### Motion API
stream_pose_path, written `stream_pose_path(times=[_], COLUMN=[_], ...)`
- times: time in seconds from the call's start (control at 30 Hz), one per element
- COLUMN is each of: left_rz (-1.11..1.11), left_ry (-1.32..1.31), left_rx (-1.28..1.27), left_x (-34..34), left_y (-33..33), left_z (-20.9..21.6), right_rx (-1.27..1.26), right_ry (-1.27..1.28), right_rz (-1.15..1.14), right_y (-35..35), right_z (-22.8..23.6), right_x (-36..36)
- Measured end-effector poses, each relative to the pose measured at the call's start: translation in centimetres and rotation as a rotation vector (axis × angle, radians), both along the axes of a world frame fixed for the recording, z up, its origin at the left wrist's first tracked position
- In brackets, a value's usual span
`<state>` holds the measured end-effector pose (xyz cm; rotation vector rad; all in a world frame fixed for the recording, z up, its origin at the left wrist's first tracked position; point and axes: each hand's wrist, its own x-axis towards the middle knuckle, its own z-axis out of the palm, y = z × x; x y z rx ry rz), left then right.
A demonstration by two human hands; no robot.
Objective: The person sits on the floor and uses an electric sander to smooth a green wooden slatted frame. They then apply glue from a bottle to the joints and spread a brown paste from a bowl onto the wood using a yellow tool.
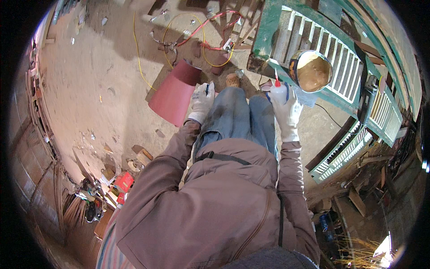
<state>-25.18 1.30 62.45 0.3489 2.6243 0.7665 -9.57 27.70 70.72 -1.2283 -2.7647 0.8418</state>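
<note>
My left hand, in a white glove, has its fingers curled at the side of a dark red tapered piece, shaped like a wide cone cut off at the top. Whether the fingers grip its edge or something small is hidden. In the other white glove, my right hand is wrapped round a translucent squeeze bottle with a red cap and thin nozzle pointing away from me. Just beyond that hand, an open can of tan paste rests on a green louvred shutter.
A black power tool lies on the shutter frame at the right. Yellow cord and red cable loop over the dusty floor ahead. Another louvred panel lies lower right. Red boxes and scraps are behind my left arm.
</note>
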Motion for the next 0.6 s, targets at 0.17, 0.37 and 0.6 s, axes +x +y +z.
stream_pose_path(times=[0.17, 0.37, 0.6], left_rz=[-0.141, -0.601, -1.039], left_ry=[0.032, 0.419, 0.627], left_rx=[0.401, 0.471, -0.043], left_x=[-1.1, -1.8, -1.3], left_y=[6.4, 20.4, 31.1], left_z=[5.1, 11.9, 11.3], right_rx=[-0.100, -0.172, -0.149], right_ry=[0.152, 0.276, 0.253], right_rz=[-0.117, -0.258, -0.288], right_y=[0.1, 0.4, 2.6], right_z=[1.5, 3.4, 4.5], right_x=[2.3, 5.4, 9.7])
